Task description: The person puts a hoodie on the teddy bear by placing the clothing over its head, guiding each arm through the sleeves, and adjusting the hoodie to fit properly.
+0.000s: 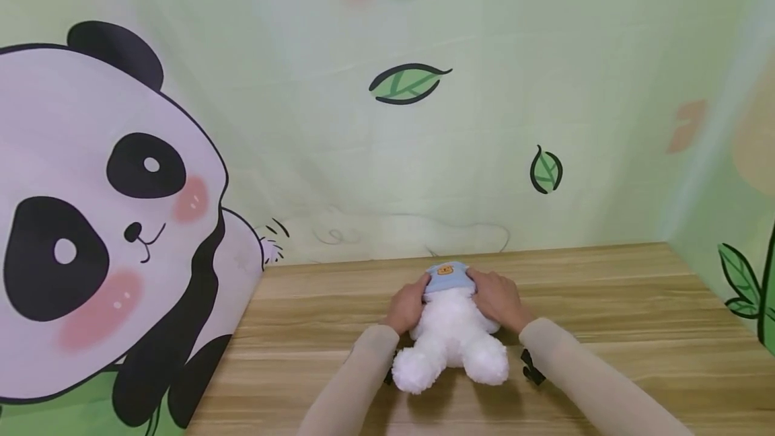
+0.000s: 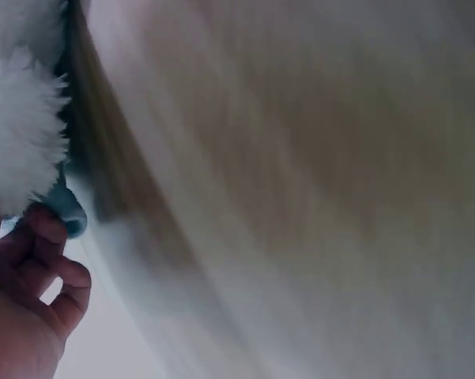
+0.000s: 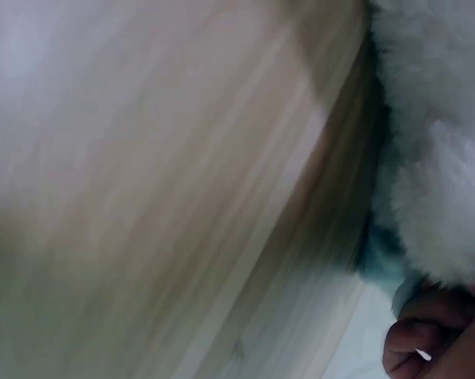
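Observation:
A white fluffy plush toy (image 1: 451, 321) is on the wooden table, its two stubby legs pointing toward me. Pale blue clothing (image 1: 451, 281) with a small orange animal-face patch covers its far end, and no head shows there. On the left side, my left hand (image 1: 407, 305) pinches the edge of this cloth; the left wrist view shows curled fingers at a blue cloth fold (image 2: 67, 212) beside white fur (image 2: 20, 130). My right hand (image 1: 499, 298) grips the opposite edge, with bent fingers (image 3: 415, 339) against the blue cloth (image 3: 383, 264) in the right wrist view.
The wood-grain table (image 1: 605, 301) runs back to a pale green cloth backdrop (image 1: 484, 120) printed with leaves. A large printed panda (image 1: 79, 153) fills the left side. Another printed panel (image 1: 745, 234) borders the table's right.

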### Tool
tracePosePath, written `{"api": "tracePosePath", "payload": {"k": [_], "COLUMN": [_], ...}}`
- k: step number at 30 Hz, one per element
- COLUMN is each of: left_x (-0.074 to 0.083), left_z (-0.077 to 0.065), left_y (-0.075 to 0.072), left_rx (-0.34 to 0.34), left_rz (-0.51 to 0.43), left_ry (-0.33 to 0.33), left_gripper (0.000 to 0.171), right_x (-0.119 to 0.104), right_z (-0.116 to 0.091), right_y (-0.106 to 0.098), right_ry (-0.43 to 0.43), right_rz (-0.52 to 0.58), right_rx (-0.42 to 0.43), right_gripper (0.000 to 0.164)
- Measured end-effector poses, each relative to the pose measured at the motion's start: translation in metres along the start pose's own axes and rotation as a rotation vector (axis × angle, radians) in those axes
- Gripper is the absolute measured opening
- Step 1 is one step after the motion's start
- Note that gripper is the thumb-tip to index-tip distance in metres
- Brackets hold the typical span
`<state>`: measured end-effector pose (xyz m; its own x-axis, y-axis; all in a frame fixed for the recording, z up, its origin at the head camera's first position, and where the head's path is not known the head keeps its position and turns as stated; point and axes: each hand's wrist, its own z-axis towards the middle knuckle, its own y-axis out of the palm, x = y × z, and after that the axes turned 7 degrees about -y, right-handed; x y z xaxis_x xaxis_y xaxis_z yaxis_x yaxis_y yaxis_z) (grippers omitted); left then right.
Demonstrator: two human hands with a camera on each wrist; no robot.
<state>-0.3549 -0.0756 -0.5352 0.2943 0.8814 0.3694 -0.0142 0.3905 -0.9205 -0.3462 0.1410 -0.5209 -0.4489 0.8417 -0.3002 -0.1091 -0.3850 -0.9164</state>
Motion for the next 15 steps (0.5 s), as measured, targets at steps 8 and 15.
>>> {"api": "tracePosePath", "payload": {"k": [8,15], "left_x": [-0.001,-0.002], "left_z": [0.002,-0.001], "left_y": [-0.008,-0.006], "left_rx": [-0.091,-0.063], "left_rz": [-0.096,-0.075], "left_ry": [0.057,0.068], "left_gripper": [0.038,0.036], "right_x": [0.01,0.009], "right_z": [-0.003,-0.002], "right_y": [0.001,0.006], "right_ry": [-0.041,-0.041], "right_rz": [0.213,0.223], "right_rx": [-0.099,-0.026], "right_gripper": [0.039,0.04]}}
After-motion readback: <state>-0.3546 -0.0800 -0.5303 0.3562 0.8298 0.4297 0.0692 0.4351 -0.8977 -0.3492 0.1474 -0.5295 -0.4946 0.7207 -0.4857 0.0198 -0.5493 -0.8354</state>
